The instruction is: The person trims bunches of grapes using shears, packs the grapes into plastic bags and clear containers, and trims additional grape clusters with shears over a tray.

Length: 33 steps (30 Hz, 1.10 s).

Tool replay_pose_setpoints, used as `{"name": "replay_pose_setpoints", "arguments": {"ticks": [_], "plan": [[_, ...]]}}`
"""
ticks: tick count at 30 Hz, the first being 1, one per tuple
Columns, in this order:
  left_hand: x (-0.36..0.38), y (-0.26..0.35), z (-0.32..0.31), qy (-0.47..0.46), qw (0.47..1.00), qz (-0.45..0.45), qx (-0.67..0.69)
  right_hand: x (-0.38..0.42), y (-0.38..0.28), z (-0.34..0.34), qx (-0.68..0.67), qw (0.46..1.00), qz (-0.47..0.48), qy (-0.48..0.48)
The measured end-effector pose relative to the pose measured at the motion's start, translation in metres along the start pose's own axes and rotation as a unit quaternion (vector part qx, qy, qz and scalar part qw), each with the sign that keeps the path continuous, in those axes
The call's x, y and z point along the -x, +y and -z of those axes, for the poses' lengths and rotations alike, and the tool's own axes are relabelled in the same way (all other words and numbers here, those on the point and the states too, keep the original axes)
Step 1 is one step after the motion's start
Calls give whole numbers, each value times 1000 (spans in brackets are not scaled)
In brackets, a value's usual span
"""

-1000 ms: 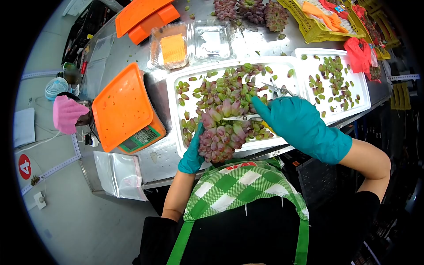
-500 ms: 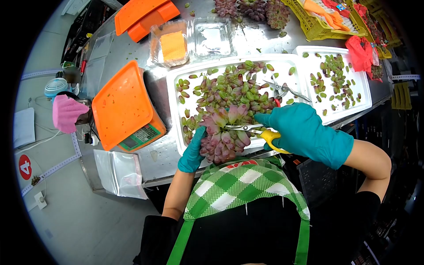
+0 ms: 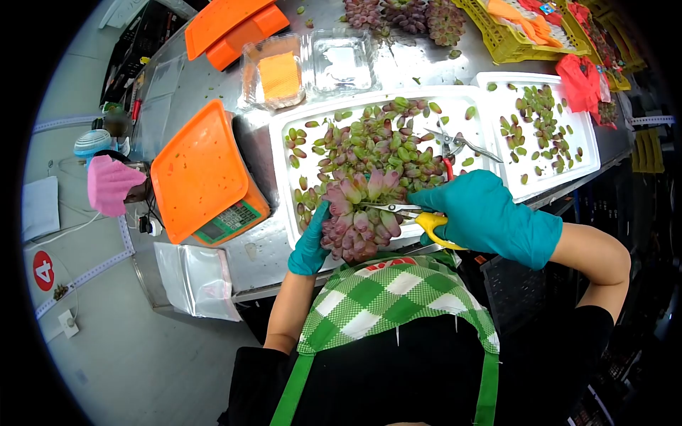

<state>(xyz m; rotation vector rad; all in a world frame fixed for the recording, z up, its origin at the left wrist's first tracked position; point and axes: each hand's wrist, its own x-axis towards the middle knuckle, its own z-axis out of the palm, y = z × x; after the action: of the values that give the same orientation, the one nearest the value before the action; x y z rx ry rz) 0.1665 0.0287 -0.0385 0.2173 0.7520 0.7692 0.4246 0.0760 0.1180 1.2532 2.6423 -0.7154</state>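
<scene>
My gloved left hand [image 3: 310,241] holds a pink-purple succulent cluster [image 3: 357,231] from its left side, over the near edge of a white tray [image 3: 284,192]. In my gloved right hand [image 3: 483,216] are yellow-handled scissors [image 3: 430,221], their blades reaching into the right side of the cluster. Many loose green and purple leaves [image 3: 383,142] lie heaped in the tray behind it. Red-handled pliers or snips [image 3: 455,145] rest at the tray's right. The fingertips of both hands are partly hidden.
Left of the tray stands an orange scale [image 3: 202,174]. A second white tray [image 3: 586,160] with loose leaves is at the right. Behind are a clear plastic box [image 3: 305,67], more succulents [image 3: 446,23] and a yellow crate [image 3: 497,46]. A plastic bag [image 3: 195,280] lies front left.
The scissor handles look slightly closer together, and my right hand has shifted slightly. The whole view has moved a little. My left hand keeps its hold on the cluster.
</scene>
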Motion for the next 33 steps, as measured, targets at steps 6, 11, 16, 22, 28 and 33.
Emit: {"name": "replay_pose_setpoints", "arguments": {"ticks": [6, 11, 16, 22, 28, 33], "plan": [[-3, -3, -6, -39, 997, -3, 59, 1, -7, 11, -22, 999, -26, 8], [-6, -10, 3, -64, 997, -36, 35, 3, -10, 13, -20, 1000, -10, 9], [8, -3, -5, -31, 999, -24, 34, 3, -13, 12, 26, 999, 31, 22], [-15, -26, 48, -47, 997, 11, 65, 4, -11, 15, 29, 997, 63, 41], [-13, -23, 41, -101, 991, 5, 84, 0, -10, 12, 10, 997, 62, 37], [-6, -18, 18, -72, 997, -27, 32, -2, -10, 13, 38, 998, 48, 8]]}}
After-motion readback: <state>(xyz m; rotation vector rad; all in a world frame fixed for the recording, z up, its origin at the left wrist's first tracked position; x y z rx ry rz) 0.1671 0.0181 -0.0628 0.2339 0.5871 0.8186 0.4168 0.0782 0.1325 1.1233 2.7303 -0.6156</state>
